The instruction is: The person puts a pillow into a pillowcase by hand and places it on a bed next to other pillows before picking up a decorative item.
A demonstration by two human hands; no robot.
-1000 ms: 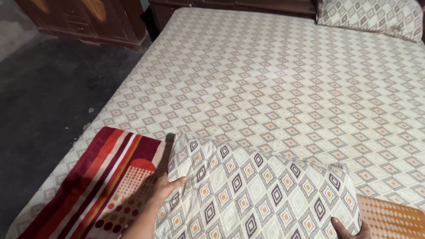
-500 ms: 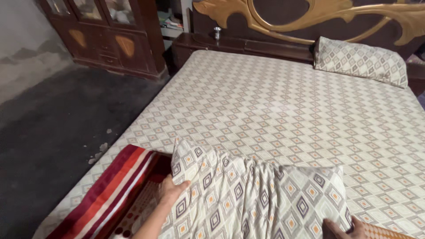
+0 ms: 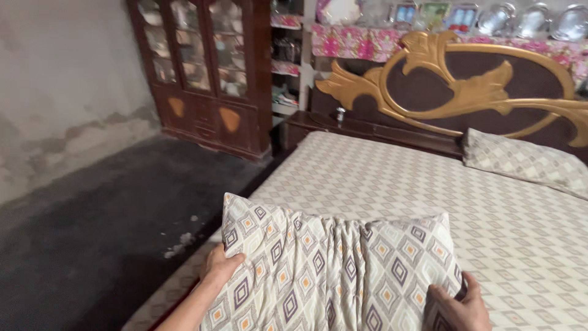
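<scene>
Work in hand: pillow (image 3: 340, 270) lifted clear of the bed (image 3: 392, 184), held up by both ends at the near edge, cover bunched in vertical folds at the middle.
Done: sheet on the bed lies flat; second pillow (image 3: 527, 162) already at the far right, just below the headboard (image 3: 453, 92).
Left: held pillow not yet set down; far left spot at the headboard bare, judged the likely gap.
Left hand (image 3: 219, 266): fingers curled round the pillow's left edge, pinching the cover.
Right hand (image 3: 458, 305): fingers pressed into the pillow's lower right corner, gripping it.
Count, pillows: two, same diamond pattern.
Count, hands: two, both on the one pillow.
Count, cabinet (image 3: 202, 67): one, far left against the wall, glass doors.
Floor (image 3: 92, 233): dark, left of the bed, a pale patch near the bed's edge.
</scene>
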